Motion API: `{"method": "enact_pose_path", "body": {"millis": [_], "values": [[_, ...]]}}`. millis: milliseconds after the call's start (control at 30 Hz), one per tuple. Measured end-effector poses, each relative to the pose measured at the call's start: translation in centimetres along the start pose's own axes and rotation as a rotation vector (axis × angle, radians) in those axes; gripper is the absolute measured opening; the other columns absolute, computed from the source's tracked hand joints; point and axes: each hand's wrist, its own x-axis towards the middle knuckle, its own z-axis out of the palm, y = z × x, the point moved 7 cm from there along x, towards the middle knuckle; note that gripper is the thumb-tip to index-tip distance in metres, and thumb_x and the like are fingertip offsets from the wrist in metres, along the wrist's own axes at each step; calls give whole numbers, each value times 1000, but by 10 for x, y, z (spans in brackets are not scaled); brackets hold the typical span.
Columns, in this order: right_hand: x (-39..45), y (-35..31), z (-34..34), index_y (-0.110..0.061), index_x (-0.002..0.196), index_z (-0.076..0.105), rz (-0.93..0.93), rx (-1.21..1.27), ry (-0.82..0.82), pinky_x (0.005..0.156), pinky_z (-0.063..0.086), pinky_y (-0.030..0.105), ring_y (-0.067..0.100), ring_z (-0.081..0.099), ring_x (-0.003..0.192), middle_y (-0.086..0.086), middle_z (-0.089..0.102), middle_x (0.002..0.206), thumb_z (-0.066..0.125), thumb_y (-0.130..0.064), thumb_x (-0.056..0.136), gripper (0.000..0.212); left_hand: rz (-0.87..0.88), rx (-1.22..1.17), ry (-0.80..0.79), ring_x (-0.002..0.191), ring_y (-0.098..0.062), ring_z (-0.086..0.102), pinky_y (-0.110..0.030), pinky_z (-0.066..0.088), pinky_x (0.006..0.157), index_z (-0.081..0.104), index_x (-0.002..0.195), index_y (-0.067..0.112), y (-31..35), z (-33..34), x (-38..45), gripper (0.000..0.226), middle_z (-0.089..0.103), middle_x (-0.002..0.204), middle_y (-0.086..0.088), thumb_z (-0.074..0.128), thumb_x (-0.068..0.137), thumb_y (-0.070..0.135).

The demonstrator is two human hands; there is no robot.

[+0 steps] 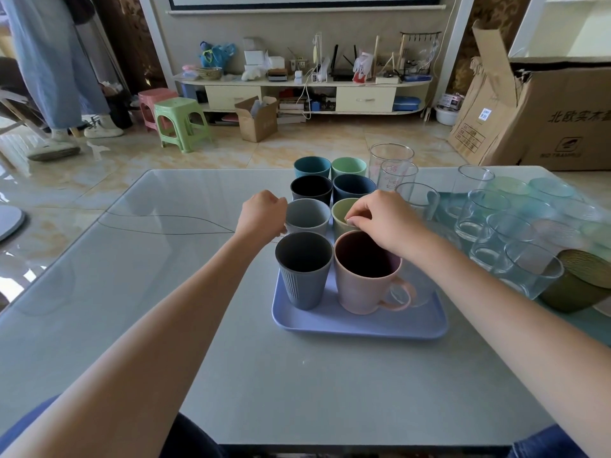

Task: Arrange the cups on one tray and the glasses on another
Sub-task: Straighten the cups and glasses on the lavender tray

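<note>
Fingers pinch green cup rim (left hand beside grey cup).

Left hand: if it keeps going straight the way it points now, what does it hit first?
The left hand points forward and slightly right, already against the light grey cup. Past that, the black cup probably comes next, though depth is hard to judge.

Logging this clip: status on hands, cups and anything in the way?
Left hand holds light grey cup. Right hand pinches olive cup rim. Both on blue tray. Pink mug crowds right wrist.
</note>
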Motion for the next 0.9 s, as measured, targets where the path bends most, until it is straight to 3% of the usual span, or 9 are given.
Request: {"method": "enact_pose_path", "body": {"millis": [167, 367, 533, 900], "values": [[-3, -3, -3, -16, 99, 74, -15, -77, -12, 87, 51, 36, 23, 64, 95, 4, 73, 99, 62, -18, 88, 17, -69, -68, -5, 49, -22, 47, -28, 48, 57, 54, 90, 6, -7, -10, 2, 17, 60, 60, -12, 39, 89, 13], [-14, 8, -34, -22, 103, 74, -34, -183, 168, 82, 44, 34, 27, 58, 96, 8, 69, 102, 60, -20, 90, 19, -115, -101, -34, 50, -20, 47, -27, 48, 54, 57, 99, 3, -11, -17, 2, 18, 59, 62, -11, 42, 90, 10], [-19, 12, -37, -18, 102, 74, -75, -304, 168, 74, 33, 29, 25, 48, 99, 5, 62, 102, 62, -15, 89, 18, -111, -80, -101, 51, -17, 50, -26, 49, 56, 59, 105, 3, -14, -12, -1, 24, 60, 64, -9, 46, 92, 19], [-6, 3, -25, -29, 95, 74, -101, -445, 1, 82, 36, 31, 22, 45, 105, 0, 58, 104, 66, -31, 85, 13, -53, -18, -172, 55, -14, 54, -21, 46, 50, 59, 98, 11, -8, 6, -5, 18, 60, 67, -4, 48, 93, 24]]}}
